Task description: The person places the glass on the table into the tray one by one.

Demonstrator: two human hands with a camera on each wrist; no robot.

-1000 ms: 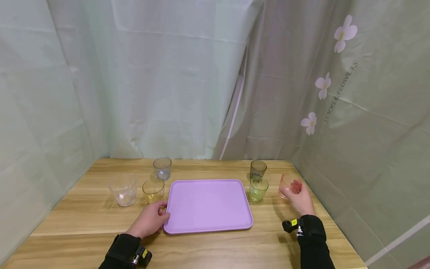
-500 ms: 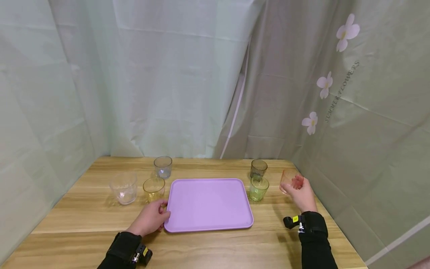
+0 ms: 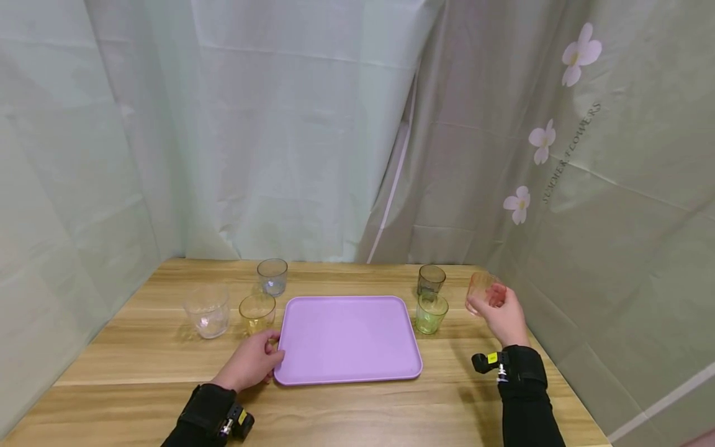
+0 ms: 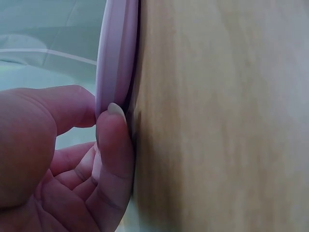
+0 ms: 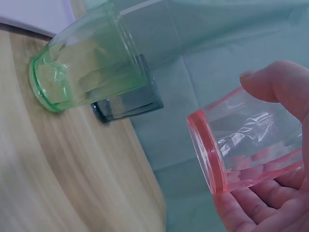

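In the head view, my left hand (image 3: pixel 249 362) holds the left edge of a purple tray (image 3: pixel 350 341) lying on the table. The left wrist view shows my thumb and a finger pinching the tray's rim (image 4: pixel 116 58). Over at the right, my right hand (image 3: pixel 503 316) grips a clear pinkish-orange glass (image 3: pixel 477 292). That glass is off the table, tilted in the right wrist view, its thick base (image 5: pixel 208 152) facing the green glass. My thumb lies on one side of it and my fingers on the other.
A green glass (image 3: pixel 431 315) and a dark grey glass (image 3: pixel 431 279) stand right of the tray. To its left are a yellow glass (image 3: pixel 257 313), a bluish-grey glass (image 3: pixel 273 277) and a larger clear glass (image 3: pixel 209 313). Curtains (image 3: pixel 290 155) hang behind the wooden table (image 3: pixel 357 416).
My right hand has risen and moved slightly away from me, carrying the pinkish-orange glass upward. The left hand stays on the tray's edge. The head view has shifted a little.
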